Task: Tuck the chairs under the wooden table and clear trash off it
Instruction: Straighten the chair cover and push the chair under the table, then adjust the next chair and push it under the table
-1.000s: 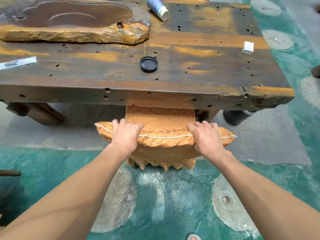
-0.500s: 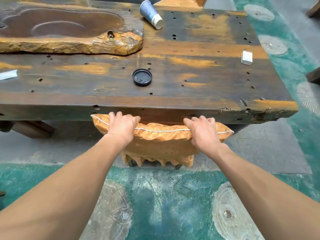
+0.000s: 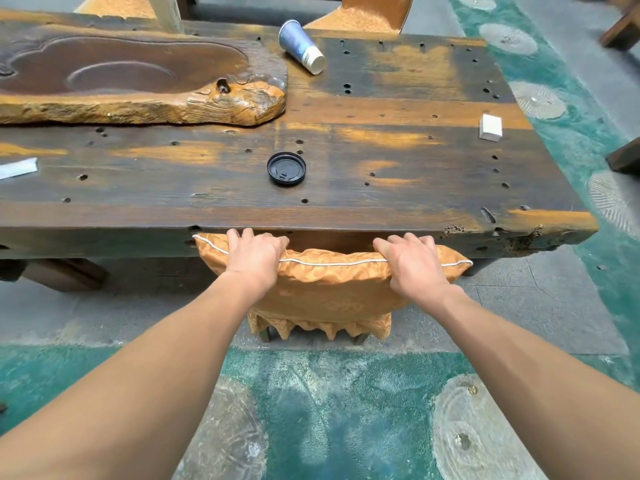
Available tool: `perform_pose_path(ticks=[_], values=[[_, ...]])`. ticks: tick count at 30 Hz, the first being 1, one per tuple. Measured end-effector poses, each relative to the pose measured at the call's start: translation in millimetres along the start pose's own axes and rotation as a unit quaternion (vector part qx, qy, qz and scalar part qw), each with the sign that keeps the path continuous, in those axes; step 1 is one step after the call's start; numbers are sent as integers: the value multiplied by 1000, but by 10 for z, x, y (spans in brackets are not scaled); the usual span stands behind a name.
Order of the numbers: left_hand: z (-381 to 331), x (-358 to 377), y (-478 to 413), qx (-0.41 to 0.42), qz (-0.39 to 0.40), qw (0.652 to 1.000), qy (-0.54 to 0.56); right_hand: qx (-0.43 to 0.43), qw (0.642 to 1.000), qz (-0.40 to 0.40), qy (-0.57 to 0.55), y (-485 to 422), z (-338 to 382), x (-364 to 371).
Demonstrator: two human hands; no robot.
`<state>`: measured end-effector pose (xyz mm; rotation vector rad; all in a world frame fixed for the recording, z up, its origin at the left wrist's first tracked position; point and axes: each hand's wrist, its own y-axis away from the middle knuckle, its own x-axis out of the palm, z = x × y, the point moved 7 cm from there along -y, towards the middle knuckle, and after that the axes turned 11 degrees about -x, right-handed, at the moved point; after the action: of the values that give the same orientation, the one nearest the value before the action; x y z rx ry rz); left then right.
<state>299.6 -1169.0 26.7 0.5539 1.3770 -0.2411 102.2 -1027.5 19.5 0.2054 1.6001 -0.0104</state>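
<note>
The orange cushioned chair (image 3: 329, 292) stands against the near edge of the dark wooden table (image 3: 398, 202), its seat hidden under the top. My left hand (image 3: 254, 259) and my right hand (image 3: 414, 266) both grip the chair's padded top edge. On the table lie a tipped blue paper cup (image 3: 302, 46), a black plastic lid (image 3: 286, 168), a small white block (image 3: 490, 127) near the right edge and a white wrapper (image 3: 17, 168) at the left edge.
A carved wooden tea tray (image 3: 138, 81) fills the table's left back part. Two more orange chairs (image 3: 367, 15) stand at the far side. Dark wooden furniture pieces (image 3: 623, 157) sit at the right on the green and grey floor.
The chair has slid forward under the table with both hands on it; its seat, visible a second ago, is now hidden beneath the tabletop.
</note>
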Motion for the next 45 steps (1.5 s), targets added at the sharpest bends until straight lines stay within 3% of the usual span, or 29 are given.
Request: perform_pose_path(ticks=[14, 16, 20, 25, 33, 39, 45], values=[[-7, 23, -15, 8, 6, 1000, 5, 8, 1000, 6, 4, -5, -23, 9], [18, 9, 5, 25, 11, 1000, 0, 23, 999, 38, -6, -26, -23, -11], [221, -65, 232, 95, 34, 994, -42, 106, 973, 191, -71, -38, 167, -134], [1043, -449, 559, 43, 106, 993, -26, 49, 966, 204, -152, -212, 1300, -603], [3094, -1369, 1689, -149, 35, 988, -4, -99, 976, 114, -155, -571, 3208, -1882], [4937, -1728, 3363, -301, -18, 953, 20, -219, 964, 53, -142, -354, 4911, -2740], [6437, -1547, 5403, -449, -27, 891, 61, -313, 933, 51, -168, 345, 6778, -3045]])
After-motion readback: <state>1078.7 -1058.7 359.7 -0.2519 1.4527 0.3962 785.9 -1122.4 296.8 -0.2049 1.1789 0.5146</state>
